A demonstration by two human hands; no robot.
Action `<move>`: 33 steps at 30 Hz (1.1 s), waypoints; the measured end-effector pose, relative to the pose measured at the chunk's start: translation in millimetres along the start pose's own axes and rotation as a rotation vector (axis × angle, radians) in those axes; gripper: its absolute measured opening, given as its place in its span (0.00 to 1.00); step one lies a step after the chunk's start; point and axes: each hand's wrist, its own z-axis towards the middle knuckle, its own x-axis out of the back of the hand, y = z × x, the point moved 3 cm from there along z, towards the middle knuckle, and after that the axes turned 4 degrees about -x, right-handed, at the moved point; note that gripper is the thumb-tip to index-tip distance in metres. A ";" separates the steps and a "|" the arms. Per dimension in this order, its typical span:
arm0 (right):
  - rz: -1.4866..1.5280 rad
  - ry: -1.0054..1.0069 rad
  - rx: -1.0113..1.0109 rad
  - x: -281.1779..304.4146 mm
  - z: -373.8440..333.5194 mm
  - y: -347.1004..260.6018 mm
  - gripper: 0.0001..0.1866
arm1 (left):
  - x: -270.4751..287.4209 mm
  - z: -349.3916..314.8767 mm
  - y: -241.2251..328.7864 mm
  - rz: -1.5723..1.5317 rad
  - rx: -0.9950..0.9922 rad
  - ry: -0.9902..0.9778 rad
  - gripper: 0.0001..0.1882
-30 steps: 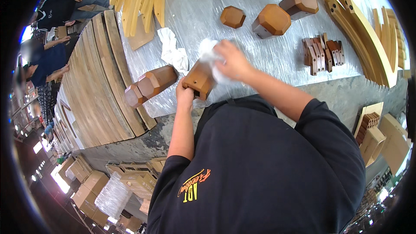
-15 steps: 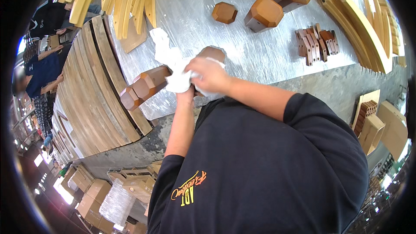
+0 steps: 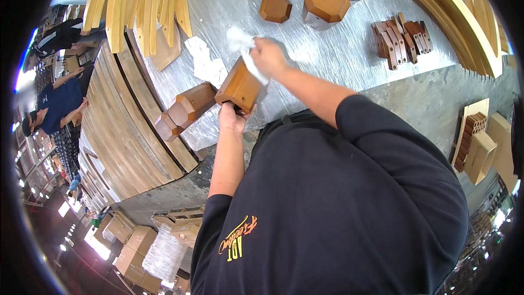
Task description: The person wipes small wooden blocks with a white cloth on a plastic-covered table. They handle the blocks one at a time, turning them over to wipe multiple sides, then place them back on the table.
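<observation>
My left hand (image 3: 233,118) grips the near end of a brown wooden block (image 3: 240,86) with bevelled edges, tilted above the plastic-covered table. A dark opening shows at that end, and some of my fingers are hidden there. With my right hand (image 3: 269,58) I clutch a white cloth (image 3: 240,39) along the block's far right side. Just left of the block lie a longer brown block (image 3: 194,101) and a smaller one (image 3: 167,125), end to end. Another crumpled white cloth (image 3: 203,61) rests on the table behind them.
Farther back are a short block (image 3: 275,9) and two taller blocks (image 3: 326,3). Small drilled brown pieces (image 3: 401,42) lie at right, near long curved slats (image 3: 464,27). Pale slats (image 3: 144,8) overhang the back left. A slatted wooden panel (image 3: 128,125) and a person (image 3: 60,98) are left.
The cloth and my right hand have moved up and away from my left hand. The block has turned so its broad face shows. The other cloth now lies separate on the table.
</observation>
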 end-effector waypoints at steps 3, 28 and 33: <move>-0.039 -0.129 0.010 -1.3 -4.6 -11.3 0.14 | 26.5 5.6 -15.2 -0.039 0.113 -0.099 0.22; -0.232 -0.470 -0.120 -9.7 23.1 5.4 0.14 | -29.9 -13.9 40.0 1.151 -0.708 0.194 0.18; 0.039 -0.491 0.457 -1.4 -67.7 -72.0 0.18 | 40.9 3.5 -3.7 0.544 -0.832 0.025 0.20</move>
